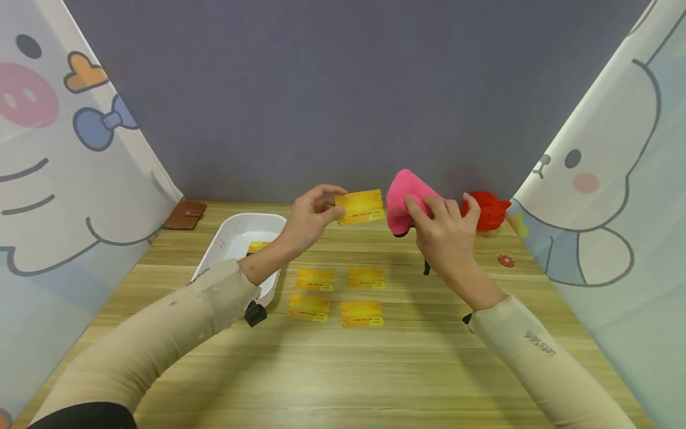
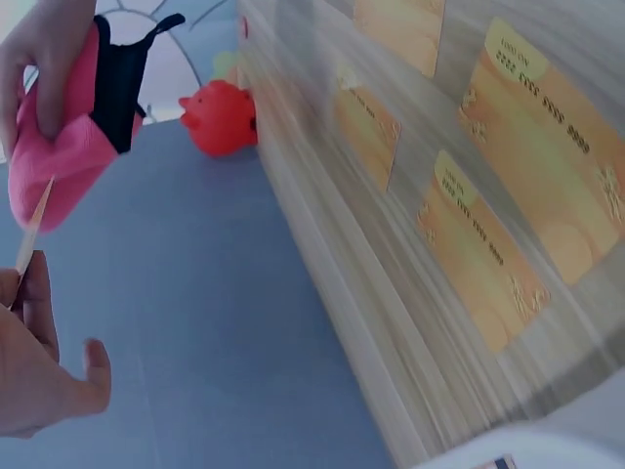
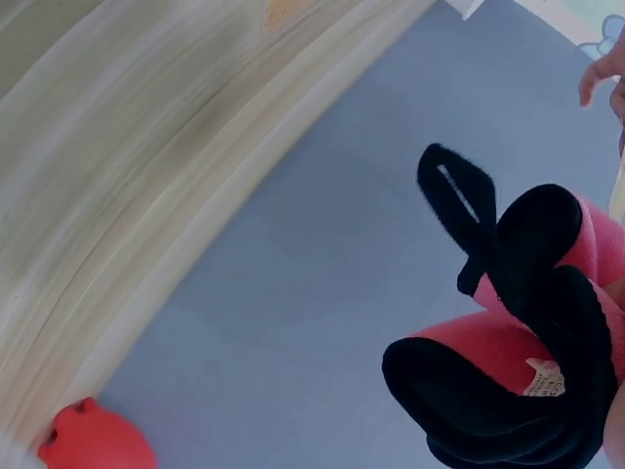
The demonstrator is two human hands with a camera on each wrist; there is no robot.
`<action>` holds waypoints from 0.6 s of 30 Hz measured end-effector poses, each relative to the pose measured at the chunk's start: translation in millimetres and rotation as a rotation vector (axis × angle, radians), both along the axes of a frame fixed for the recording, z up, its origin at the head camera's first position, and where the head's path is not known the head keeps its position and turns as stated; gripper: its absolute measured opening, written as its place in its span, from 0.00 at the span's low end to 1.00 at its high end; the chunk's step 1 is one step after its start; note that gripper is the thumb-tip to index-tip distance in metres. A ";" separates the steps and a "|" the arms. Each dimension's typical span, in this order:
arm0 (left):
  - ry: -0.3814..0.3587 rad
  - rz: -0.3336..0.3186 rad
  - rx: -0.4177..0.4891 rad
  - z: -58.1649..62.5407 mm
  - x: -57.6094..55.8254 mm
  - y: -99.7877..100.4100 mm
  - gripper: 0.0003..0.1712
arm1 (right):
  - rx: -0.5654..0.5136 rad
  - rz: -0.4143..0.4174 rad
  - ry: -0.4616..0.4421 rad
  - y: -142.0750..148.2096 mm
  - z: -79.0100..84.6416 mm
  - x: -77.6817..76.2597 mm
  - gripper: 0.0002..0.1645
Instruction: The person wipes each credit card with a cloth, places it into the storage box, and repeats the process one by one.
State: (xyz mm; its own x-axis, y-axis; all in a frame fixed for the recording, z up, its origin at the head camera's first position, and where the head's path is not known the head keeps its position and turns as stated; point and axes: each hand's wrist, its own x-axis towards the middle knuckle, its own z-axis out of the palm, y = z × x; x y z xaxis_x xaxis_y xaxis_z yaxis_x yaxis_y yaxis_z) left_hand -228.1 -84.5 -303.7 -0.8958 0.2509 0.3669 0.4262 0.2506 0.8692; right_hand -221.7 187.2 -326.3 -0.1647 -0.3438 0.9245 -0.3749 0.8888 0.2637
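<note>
In the head view my left hand [image 1: 309, 219] pinches a yellow bank-style card [image 1: 365, 207] by its left end, above the table. To its right, my right hand [image 1: 447, 235] grips a bunched pink cloth [image 1: 402, 196]. Black trim and a black strap [image 3: 459, 195] with a slit show on the cloth in the right wrist view, along with a small white label [image 3: 545, 377]. From the left wrist view, the card is edge-on close to the pink fabric [image 2: 68, 161]; I cannot tell whether they touch. Several similar cards [image 1: 362, 314] lie in two rows below the hands.
A white tray [image 1: 227, 229] stands at the left with a yellow card [image 1: 258, 245] inside. Behind it lies a brown leather wallet [image 1: 185, 214]. At the right are a red piggy bank [image 1: 490, 211] and a red chip [image 1: 506, 260]. A grey panel [image 1: 343, 107] borders the back.
</note>
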 end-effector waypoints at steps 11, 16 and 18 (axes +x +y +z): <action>0.028 -0.039 -0.234 4.2 -4.8 -9.7 0.22 | 0.004 0.015 -0.036 4.8 -0.2 3.6 0.16; 0.171 -0.012 -0.334 1.7 -7.4 -6.4 0.26 | -0.003 0.023 -0.027 3.7 0.6 4.8 0.15; 0.209 0.003 -0.358 1.2 -6.7 -5.3 0.22 | -0.005 0.028 -0.018 3.0 1.2 5.3 0.15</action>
State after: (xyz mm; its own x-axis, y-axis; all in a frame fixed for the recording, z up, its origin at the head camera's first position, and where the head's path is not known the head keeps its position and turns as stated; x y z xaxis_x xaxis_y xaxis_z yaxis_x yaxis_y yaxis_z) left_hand -234.9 -89.8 -302.5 -0.8122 0.3928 0.4314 0.5831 0.5227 0.6219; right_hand -216.4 190.1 -325.1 -0.1720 -0.3440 0.9231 -0.4041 0.8792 0.2523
